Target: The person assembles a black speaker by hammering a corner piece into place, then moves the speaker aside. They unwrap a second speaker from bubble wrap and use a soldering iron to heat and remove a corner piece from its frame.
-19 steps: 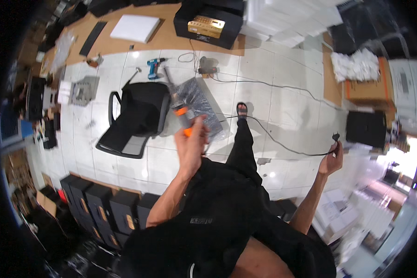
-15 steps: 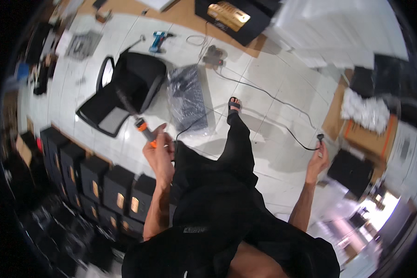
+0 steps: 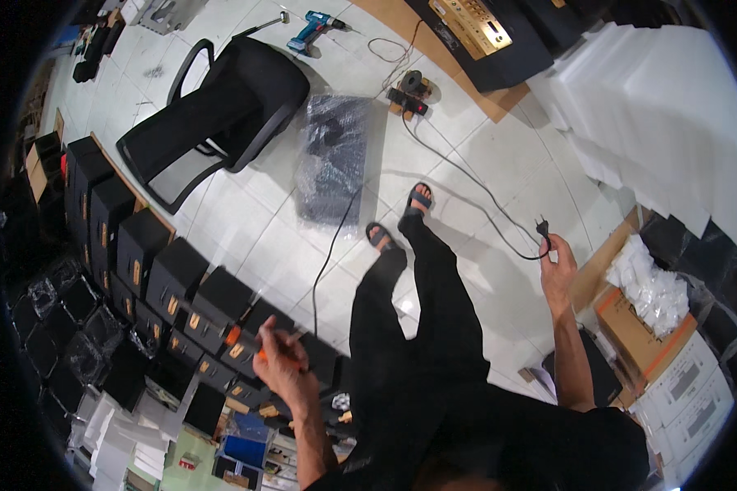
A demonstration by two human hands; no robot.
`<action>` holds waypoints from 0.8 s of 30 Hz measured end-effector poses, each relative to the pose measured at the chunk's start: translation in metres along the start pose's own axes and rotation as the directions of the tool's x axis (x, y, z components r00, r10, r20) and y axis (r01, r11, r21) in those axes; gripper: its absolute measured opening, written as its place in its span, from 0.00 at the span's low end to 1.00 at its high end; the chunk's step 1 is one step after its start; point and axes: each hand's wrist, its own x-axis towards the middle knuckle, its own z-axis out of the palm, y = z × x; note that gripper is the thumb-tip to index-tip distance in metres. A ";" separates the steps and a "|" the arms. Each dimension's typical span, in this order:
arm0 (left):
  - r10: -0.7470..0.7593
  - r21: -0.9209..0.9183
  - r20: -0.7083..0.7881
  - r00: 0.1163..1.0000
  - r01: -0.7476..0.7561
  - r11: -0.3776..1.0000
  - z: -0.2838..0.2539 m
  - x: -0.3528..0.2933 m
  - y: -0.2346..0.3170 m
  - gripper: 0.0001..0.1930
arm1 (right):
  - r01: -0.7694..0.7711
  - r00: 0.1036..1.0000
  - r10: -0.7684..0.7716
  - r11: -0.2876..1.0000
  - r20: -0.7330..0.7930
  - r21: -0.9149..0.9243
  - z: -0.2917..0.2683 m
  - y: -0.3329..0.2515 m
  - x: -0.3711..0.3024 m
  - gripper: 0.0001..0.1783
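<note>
My left hand (image 3: 285,360) is closed around a corded hand tool (image 3: 233,336) with an orange and dark handle; its far end is hard to make out against the black boxes behind. A black cord (image 3: 329,255) hangs close to that hand and runs up over a plastic-wrapped dark panel (image 3: 332,159) on the floor. Off to the right, my right hand (image 3: 558,266) pinches a black two-pin power plug (image 3: 543,227), its pins pointing up. A dark cable (image 3: 512,241) loops from the plug toward the floor's middle.
A black office chair (image 3: 213,114) lies on the tiles, with a teal cordless drill (image 3: 313,33) beyond it. A power strip (image 3: 407,101) sits ahead. Black boxes (image 3: 176,274) line the left; white foam sheets (image 3: 647,106) and an opened carton (image 3: 643,327) stand right.
My left hand has dropped lower with the tool, now over the black boxes. My right hand has risen slightly with the plug. My view has shifted, and both feet now show.
</note>
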 end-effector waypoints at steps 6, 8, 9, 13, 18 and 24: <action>0.035 0.004 0.020 0.999 -0.035 0.999 0.074 0.104 -0.133 0.14 | 0.126 0.992 -0.126 0.976 -0.013 0.175 0.279 0.099 0.074 0.12; -0.001 0.000 0.035 0.999 0.001 1.000 0.094 0.137 -0.193 0.13 | 0.184 0.979 -0.199 0.955 0.046 0.233 0.383 0.120 0.101 0.12; -0.002 -0.022 0.052 0.999 0.003 1.000 0.103 0.152 -0.219 0.13 | 0.222 0.969 -0.242 0.940 0.051 0.259 0.428 0.133 0.121 0.11; 0.009 -0.062 0.053 0.999 -0.005 0.998 0.124 0.206 -0.295 0.12 | 0.263 0.948 -0.298 0.933 0.116 0.247 0.553 0.169 0.188 0.10; 0.091 0.027 -0.041 0.995 -0.090 0.996 0.133 0.261 -0.353 0.14 | 0.349 0.905 -0.392 0.906 0.167 0.238 0.621 0.190 0.217 0.10; 0.129 -0.004 0.075 0.989 -0.129 0.992 0.124 0.298 -0.385 0.15 | 0.461 0.810 -0.487 0.873 0.325 0.159 0.626 0.183 0.222 0.09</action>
